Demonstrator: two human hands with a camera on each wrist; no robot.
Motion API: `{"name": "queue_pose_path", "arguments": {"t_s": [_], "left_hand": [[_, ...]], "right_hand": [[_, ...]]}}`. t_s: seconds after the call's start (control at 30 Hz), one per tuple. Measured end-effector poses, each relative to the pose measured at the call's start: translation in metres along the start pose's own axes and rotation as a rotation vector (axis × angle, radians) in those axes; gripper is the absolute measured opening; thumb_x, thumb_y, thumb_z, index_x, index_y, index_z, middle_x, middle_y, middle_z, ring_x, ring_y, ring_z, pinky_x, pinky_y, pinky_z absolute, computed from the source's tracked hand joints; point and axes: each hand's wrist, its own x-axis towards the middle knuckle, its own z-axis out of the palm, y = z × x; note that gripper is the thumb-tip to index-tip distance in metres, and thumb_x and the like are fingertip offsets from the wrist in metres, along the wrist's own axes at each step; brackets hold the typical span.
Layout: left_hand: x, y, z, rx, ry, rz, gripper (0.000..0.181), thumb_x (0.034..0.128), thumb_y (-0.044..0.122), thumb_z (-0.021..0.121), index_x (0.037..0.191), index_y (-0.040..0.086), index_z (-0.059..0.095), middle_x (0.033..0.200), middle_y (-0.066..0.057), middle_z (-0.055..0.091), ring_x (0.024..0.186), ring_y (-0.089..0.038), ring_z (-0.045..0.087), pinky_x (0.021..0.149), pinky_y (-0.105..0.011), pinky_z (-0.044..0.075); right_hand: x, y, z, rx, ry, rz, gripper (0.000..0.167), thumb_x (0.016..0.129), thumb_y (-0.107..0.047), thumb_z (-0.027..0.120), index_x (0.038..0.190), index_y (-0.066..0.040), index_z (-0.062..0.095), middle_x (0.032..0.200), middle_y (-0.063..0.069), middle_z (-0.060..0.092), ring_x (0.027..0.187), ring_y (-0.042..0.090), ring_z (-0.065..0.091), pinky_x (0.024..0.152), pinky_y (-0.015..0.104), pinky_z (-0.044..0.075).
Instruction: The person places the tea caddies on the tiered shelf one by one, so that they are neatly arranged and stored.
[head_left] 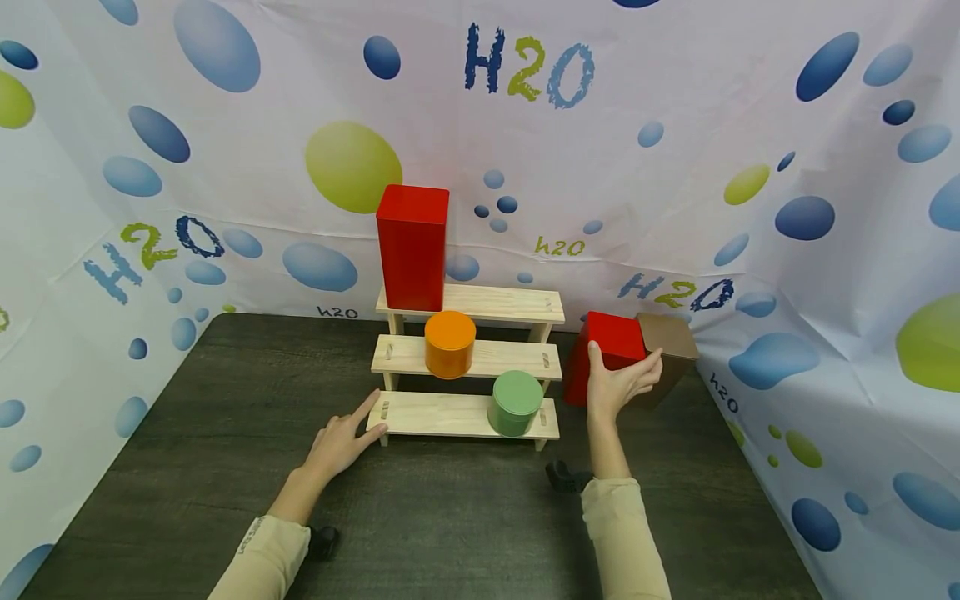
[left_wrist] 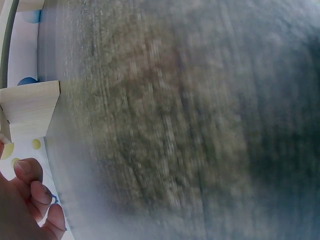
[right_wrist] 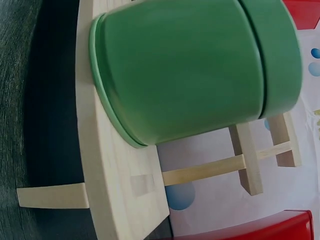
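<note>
A three-step wooden stand [head_left: 442,414] bears a tall red box [head_left: 412,258] on top, an orange round canister [head_left: 450,346] on its middle step and a green round canister [head_left: 515,404] at the lowest step's right. My left hand [head_left: 333,450] is at the left end of the lowest step, forefinger and thumb apart against it. In the left wrist view, the stand's end [left_wrist: 32,100] is beside the partly bent fingers [left_wrist: 30,170]. To the right, my right hand [head_left: 618,387] is raised before a second red box [head_left: 607,333], thumb and fingers spread. Contact with that box is unclear.
A brown box [head_left: 667,337] stands against the second red box, on its right. Behind the dark wood-grain table [head_left: 450,525] hangs a white cloth [head_left: 645,208] printed with blue and green spots. Close up in the right wrist view is the green canister [right_wrist: 185,70].
</note>
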Motion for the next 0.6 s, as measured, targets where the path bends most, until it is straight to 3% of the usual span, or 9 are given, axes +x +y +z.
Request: {"name": "queue_pose_path", "arguments": {"t_s": [0.2, 0.6], "left_hand": [[0.000, -0.001, 0.001, 0.003, 0.014, 0.005, 0.072, 0.0900, 0.056, 0.042, 0.147, 0.019, 0.020, 0.129, -0.030, 0.046, 0.111, -0.052, 0.044, 0.086, -0.064, 0.033], [0.000, -0.001, 0.001, -0.001, 0.024, 0.009, 0.071, 0.0901, 0.055, 0.044, 0.147, 0.019, 0.021, 0.128, -0.030, 0.047, 0.110, -0.052, 0.045, 0.085, -0.064, 0.035]], "right_hand": [[-0.001, 0.002, 0.006, -0.017, 0.003, 0.034, 0.108, 0.071, -0.035, 0.078, 0.146, -0.006, 0.006, 0.141, 0.017, 0.014, 0.127, 0.032, 0.013, 0.106, 0.049, 0.020], [0.002, 0.008, 0.017, -0.133, 0.041, 0.082, 0.110, 0.067, -0.036, 0.080, 0.145, -0.004, 0.010, 0.137, 0.017, 0.017, 0.123, 0.033, 0.017, 0.102, 0.048, 0.024]]}}
